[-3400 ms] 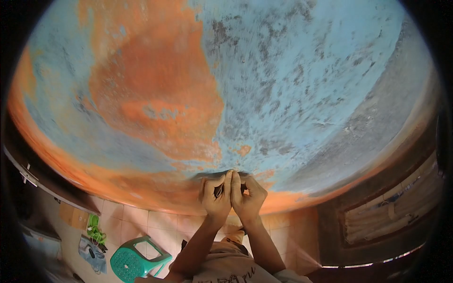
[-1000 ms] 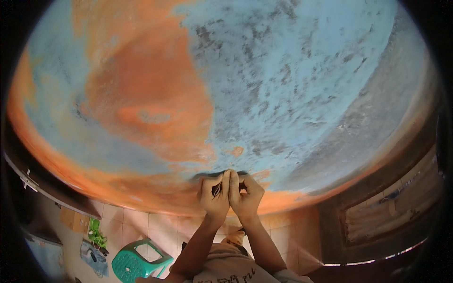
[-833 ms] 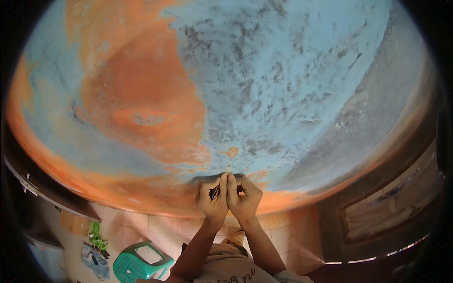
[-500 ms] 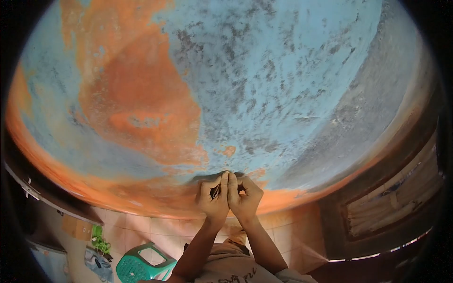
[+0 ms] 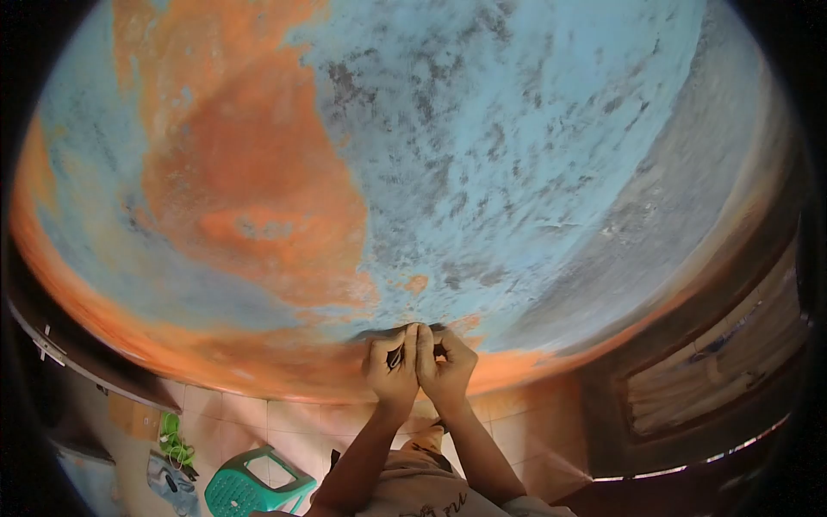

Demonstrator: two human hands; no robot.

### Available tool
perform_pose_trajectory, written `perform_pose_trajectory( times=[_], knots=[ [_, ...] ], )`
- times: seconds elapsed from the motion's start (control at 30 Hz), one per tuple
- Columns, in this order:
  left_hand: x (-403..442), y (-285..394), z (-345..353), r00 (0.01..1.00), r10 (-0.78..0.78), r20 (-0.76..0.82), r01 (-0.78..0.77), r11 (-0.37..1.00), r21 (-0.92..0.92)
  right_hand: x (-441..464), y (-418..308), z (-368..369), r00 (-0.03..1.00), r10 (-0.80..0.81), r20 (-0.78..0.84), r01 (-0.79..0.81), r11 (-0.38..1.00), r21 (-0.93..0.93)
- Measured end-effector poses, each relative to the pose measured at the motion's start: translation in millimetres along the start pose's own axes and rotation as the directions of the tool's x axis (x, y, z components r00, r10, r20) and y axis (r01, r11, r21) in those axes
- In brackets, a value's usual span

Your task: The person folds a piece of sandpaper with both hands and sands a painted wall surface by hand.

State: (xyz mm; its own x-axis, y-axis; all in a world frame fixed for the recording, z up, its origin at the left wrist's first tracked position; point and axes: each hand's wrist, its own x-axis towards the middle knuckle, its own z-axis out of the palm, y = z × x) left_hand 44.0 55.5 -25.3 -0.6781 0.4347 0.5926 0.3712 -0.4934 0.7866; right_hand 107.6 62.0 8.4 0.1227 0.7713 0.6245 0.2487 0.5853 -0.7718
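Observation:
My left hand (image 5: 394, 369) and my right hand (image 5: 447, 370) are held side by side, their thumbs and fingertips pressed together at the middle. Both are closed in a pinch, close to the lower part of a wall (image 5: 517, 198) with worn blue, orange and grey paint. Through the gap in the left hand's curled fingers a thin, dark loop-like shape shows, too small to name. What the fingertips hold, if anything, is hidden. A dark shadow falls on the wall just behind the fingers.
A green plastic stool (image 5: 245, 493) stands on the tiled floor (image 5: 284, 420) at lower left. Beyond it lie a bright green item (image 5: 173, 438), a bluish cloth-like item (image 5: 169, 482) and a brown box (image 5: 132, 417). A framed panel with pale fabric (image 5: 672, 392) is at right.
Both hands sit slightly lower in the view, still pinched together. The wall and stool have shifted slightly as the camera moved.

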Motion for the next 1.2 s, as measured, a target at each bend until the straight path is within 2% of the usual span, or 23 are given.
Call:
perform_pose_trajectory(
  times=[0.13, 0.2, 0.43, 0.6, 0.63, 0.7, 0.77, 0.93, 1.03, 1.1, 1.2],
  knots=[
    [3.3, 8.3, -3.5, 0.999, 0.053, 0.003, -0.053, 0.997, 0.064, 1.9, -14.6, -0.9, 1.000, -0.011, -0.023, 0.011, 1.000, -0.011],
    [10.6, 13.0, 2.0, 0.997, 0.058, -0.041, -0.057, 0.998, 0.016, 4.3, -17.2, 0.4, 0.999, -0.019, -0.045, 0.017, 0.999, -0.027],
    [6.4, 5.7, 1.1, 0.998, 0.053, -0.021, -0.053, 0.999, 0.015, 5.9, -10.7, -0.1, 0.999, -0.044, -0.012, 0.043, 0.998, -0.053],
    [13.2, 5.5, 3.9, 0.981, 0.195, -0.020, -0.194, 0.980, 0.047, 9.4, -3.6, 2.4, 0.995, -0.092, -0.028, 0.091, 0.996, -0.015],
    [8.0, -0.5, 2.7, 0.980, 0.195, -0.023, -0.194, 0.980, 0.045, 3.9, 1.4, 1.1, 0.998, -0.069, -0.013, 0.069, 0.998, -0.014],
    [3.5, -3.6, 0.7, 0.996, 0.088, 0.029, -0.089, 0.995, 0.052, 3.0, 0.4, -0.3, 0.999, -0.046, 0.001, 0.046, 0.999, -0.011],
    [9.6, 6.7, 2.9, 0.995, 0.100, 0.017, -0.100, 0.994, 0.044, 7.3, -12.6, -1.0, 0.996, -0.076, -0.053, 0.072, 0.995, -0.063],
    [10.4, -1.3, 7.9, 0.988, 0.152, 0.002, -0.152, 0.988, 0.012, 6.9, 5.2, 2.0, 0.996, -0.089, -0.030, 0.088, 0.996, -0.025],
    [7.8, 1.9, 4.5, 0.993, 0.116, 0.026, -0.118, 0.991, 0.066, 11.3, -6.8, 0.0, 0.998, -0.062, -0.017, 0.062, 0.997, -0.043],
    [11.4, 4.3, 6.9, 0.998, 0.058, 0.021, -0.058, 0.998, 0.011, 12.7, -13.1, 0.5, 0.999, -0.047, -0.020, 0.045, 0.997, -0.066],
    [7.9, -2.4, 2.9, 0.995, 0.097, 0.038, -0.098, 0.995, 0.029, 15.7, -4.0, 1.0, 0.995, -0.096, -0.009, 0.095, 0.995, -0.034]
  ],
)
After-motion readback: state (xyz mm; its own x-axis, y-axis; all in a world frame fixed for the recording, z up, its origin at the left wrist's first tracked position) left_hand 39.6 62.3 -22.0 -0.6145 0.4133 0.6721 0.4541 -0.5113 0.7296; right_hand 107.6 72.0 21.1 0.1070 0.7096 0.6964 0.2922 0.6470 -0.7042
